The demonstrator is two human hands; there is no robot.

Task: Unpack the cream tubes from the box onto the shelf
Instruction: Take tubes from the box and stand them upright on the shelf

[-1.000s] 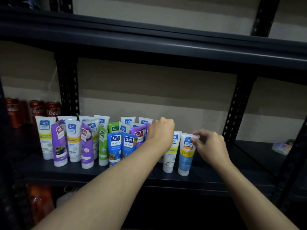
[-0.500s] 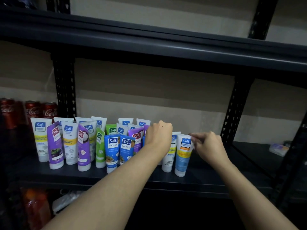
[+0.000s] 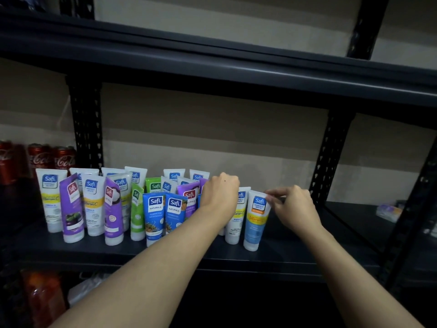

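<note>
Several Safi cream tubes (image 3: 155, 216) stand cap-down in a crowded row on the dark shelf (image 3: 272, 259). At the row's right end stands a light blue and yellow tube (image 3: 256, 221) beside a white tube (image 3: 237, 216). My right hand (image 3: 292, 207) pinches the top right corner of the light blue tube with thumb and forefinger. To the left, my left hand (image 3: 220, 192) curls knuckles-up over the top of a tube that is mostly hidden beneath it. No box is in view.
Red cola cans (image 3: 40, 157) stand on the shelf at the far left behind a black perforated upright (image 3: 86, 129). Another upright (image 3: 328, 157) rises just right of my right hand. A small pale packet (image 3: 389, 210) lies far right. Another shelf (image 3: 212, 65) runs overhead.
Both hands stay at the right end of the row. My right fingertips, slightly off the light blue tube half a second ago, now pinch its top corner.
</note>
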